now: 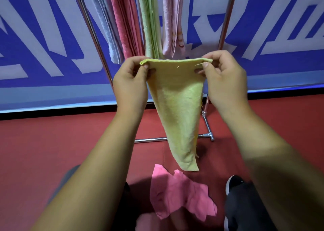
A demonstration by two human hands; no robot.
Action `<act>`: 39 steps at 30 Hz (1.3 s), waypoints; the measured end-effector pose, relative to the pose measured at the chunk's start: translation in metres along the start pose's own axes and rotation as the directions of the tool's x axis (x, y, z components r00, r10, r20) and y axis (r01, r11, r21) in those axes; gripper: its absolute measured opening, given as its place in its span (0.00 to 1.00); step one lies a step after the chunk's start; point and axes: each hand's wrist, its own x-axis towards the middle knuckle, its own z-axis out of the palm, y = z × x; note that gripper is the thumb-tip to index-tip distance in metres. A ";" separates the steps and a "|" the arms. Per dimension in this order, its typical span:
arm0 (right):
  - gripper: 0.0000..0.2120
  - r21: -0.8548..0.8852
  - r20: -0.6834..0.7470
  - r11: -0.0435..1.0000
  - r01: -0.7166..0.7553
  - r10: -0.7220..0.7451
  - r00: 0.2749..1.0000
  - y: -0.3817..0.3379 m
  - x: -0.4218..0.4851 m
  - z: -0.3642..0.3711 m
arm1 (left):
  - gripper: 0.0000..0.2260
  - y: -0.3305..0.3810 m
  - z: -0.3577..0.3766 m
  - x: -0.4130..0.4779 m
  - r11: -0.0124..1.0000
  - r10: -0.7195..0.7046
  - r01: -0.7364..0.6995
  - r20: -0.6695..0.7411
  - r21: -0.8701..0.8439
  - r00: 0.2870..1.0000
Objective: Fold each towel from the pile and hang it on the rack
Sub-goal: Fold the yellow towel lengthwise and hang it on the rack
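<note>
Left hand [130, 83] and right hand [226, 79] each pinch a top corner of the yellow-green towel [178, 108], which hangs folded, apparently doubled, in front of the rack [98, 43]. Grey, pink, green and pale pink towels [140, 20] hang there. A pink towel [177, 192] lies crumpled on the red floor [52, 143].

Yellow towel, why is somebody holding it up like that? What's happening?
A person holds the yellow towel up by its top edge, the left hand pinching one corner and the right hand the other. It hangs down in front of the rack, where other towels already hang. A pink towel lies on the floor.
</note>
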 end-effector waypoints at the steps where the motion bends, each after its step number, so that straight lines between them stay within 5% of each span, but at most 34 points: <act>1: 0.07 0.016 -0.005 1.000 -0.002 0.002 1.000 0.002 0.002 0.000 | 0.07 0.002 0.002 0.002 1.000 0.009 -0.009 0.000 -0.005 1.000; 19: 0.06 0.100 -0.024 0.987 -0.126 0.129 0.991 0.033 0.007 0.015 | 0.08 -0.018 0.000 0.014 0.998 -0.048 0.047 0.038 0.035 0.998; 39: 0.06 0.291 0.063 0.897 -0.333 0.329 0.942 0.048 0.011 0.025 | 0.06 -0.029 0.005 0.017 0.921 -0.358 0.367 0.088 -0.127 0.929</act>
